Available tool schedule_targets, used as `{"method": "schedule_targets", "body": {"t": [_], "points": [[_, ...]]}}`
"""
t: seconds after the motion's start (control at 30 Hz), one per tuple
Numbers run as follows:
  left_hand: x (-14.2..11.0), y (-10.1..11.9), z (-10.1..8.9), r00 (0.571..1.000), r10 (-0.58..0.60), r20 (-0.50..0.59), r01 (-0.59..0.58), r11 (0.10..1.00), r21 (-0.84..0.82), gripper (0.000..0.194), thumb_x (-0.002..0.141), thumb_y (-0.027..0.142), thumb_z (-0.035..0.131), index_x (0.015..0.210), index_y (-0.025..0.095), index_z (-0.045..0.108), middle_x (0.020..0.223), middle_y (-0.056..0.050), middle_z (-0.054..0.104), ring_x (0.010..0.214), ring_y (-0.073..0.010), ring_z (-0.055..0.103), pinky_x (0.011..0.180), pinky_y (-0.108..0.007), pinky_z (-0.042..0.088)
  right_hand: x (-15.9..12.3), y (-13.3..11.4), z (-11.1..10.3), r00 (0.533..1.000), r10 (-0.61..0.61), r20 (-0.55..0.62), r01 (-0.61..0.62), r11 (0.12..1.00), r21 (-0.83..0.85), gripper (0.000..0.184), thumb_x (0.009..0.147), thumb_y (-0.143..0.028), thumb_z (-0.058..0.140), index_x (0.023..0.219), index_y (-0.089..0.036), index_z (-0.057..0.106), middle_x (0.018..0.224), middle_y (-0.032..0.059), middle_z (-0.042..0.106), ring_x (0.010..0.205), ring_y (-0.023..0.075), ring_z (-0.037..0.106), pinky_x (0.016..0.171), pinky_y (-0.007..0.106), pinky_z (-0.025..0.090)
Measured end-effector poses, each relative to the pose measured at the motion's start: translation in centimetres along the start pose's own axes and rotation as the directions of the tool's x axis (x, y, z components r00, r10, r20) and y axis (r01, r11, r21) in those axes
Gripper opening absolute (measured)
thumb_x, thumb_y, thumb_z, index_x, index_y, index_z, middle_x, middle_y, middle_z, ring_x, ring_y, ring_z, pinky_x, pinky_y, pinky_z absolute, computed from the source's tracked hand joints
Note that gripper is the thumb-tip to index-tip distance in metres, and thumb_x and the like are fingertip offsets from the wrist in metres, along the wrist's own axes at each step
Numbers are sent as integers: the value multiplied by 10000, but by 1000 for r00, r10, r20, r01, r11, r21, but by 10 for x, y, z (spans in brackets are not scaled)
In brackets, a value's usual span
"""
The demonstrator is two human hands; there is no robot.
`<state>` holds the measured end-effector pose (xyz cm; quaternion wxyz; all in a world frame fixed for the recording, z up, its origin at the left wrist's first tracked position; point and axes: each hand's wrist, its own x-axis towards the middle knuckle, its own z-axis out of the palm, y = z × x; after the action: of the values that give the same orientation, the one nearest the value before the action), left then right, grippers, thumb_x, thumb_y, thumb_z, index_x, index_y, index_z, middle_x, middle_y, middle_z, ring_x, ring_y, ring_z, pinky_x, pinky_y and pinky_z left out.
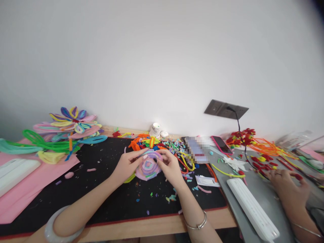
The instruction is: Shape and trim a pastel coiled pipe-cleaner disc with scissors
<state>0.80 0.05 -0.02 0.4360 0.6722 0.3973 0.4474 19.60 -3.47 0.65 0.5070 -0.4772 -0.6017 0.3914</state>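
Note:
Both of my hands grip a round, flat coil (pixel 148 170) wound in a spiral from pastel pink, purple and blue pipe cleaners. My left hand (pixel 128 166) pinches its left edge, fingers along the top. On the opposite edge, my right hand (pixel 170 166) is closed with thumb and fingers; a small dark spot shows near the thumb. The coil is tilted up above a black mat (pixel 106 195). Just behind it lies a heap of orange, yellow and red pipe-cleaner pieces (pixel 138 143), partly hidden by my hands.
Pipe-cleaner flowers (pixel 74 123) and green loops (pixel 43 141) lie left on pink paper (pixel 53 177). Cut bits litter the mat. Phones (pixel 222 145), a white power strip (pixel 253 209) and red pieces (pixel 263 165) are to the right, where another person's hand (pixel 290 189) works.

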Motion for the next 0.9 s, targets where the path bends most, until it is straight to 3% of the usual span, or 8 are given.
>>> {"method": "schedule_targets", "body": {"t": [0.23,0.4,0.63,0.77,0.9], "points": [[0,0,3,999,-33,29,37,987,-155,625,794,424,648,1347,165,514,1261,-109,648,1117,-283,633,966,-434,505,0,-2,-1,1000,11,-28,-9,998,63,221,789,-266,617,994,-183,604,718,14,679,584,145,598,551,247,483],[1,0,1,1000,-6,-10,6,1000,-30,474,786,429,638,1173,158,671,1209,-101,680,1126,-290,626,1000,-430,480,0,0,-1,1000,12,-20,-11,998,60,235,784,-276,622,1000,-186,607,723,14,683,582,147,600,539,245,478],[0,-1,1,1000,-10,-24,10,1000,-15,440,786,415,637,1143,164,691,1188,-98,692,1112,-290,633,1013,-440,466,0,0,0,1000,18,-24,-17,998,53,239,776,-281,621,997,-189,609,722,7,671,598,149,601,548,246,473],[1,-3,3,999,-34,24,38,983,-182,612,783,417,652,1332,175,531,1253,-108,654,1145,-277,613,993,-449,476,2,2,-1,996,26,-83,-17,994,106,239,784,-300,636,987,-180,599,720,12,671,616,155,614,559,248,479],[2,0,5,990,-71,122,109,935,-337,732,766,406,671,1416,199,405,1075,-94,730,970,-254,690,883,-443,536,4,5,-5,971,81,-224,-29,974,226,325,789,-339,661,1049,-180,549,682,4,661,608,164,623,572,262,495]]}}
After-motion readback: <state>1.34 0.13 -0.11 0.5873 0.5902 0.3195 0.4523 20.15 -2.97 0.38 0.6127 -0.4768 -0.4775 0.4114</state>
